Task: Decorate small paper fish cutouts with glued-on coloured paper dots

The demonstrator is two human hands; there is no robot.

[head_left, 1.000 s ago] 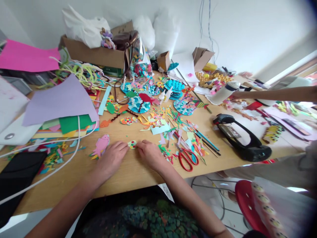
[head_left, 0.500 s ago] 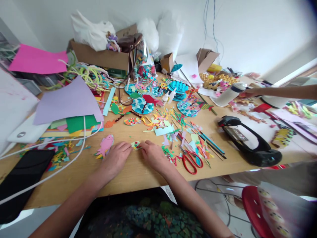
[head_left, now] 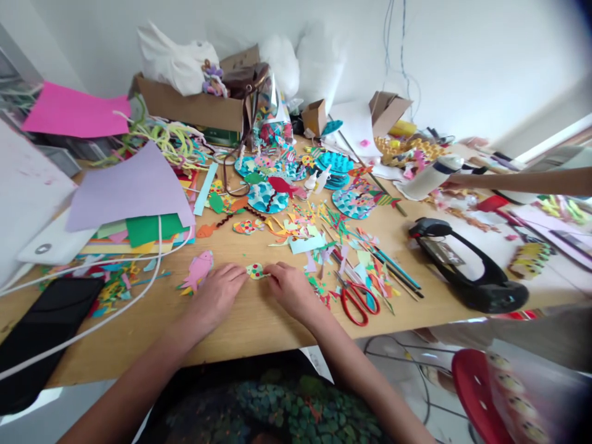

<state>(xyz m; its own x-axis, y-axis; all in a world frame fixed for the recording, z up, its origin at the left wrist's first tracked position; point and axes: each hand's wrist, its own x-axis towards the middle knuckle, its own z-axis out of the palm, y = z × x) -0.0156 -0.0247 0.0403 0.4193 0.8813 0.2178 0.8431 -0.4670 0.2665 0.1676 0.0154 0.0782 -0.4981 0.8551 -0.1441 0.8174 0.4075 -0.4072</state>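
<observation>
Between my two hands a small pale paper fish [head_left: 254,271] with red and green dots rests low over the wooden table. My left hand [head_left: 221,291] has its fingertips closed at the fish's left end. At the other end, my right hand [head_left: 291,288] pinches the edge with thumb and index finger; its other fingers curl under and are partly hidden. A pink paper fish [head_left: 200,269] lies just left of my left hand. Red-handled scissors [head_left: 359,301] lie to the right of my right hand, beside scattered paper scraps [head_left: 319,285].
Blue wave-patterned discs [head_left: 267,197] and white glue bottles [head_left: 322,179] stand farther back. Left are purple paper [head_left: 132,191], a white cable [head_left: 160,246] and a black phone [head_left: 50,333]. A black headband device [head_left: 462,265] lies right. Another person's arm [head_left: 518,180] reaches toward a white bottle [head_left: 428,177].
My right hand has shifted slightly right, so more of the dotted fish shows between my hands. The view has moved a little; my left hand stays at the fish's left end.
</observation>
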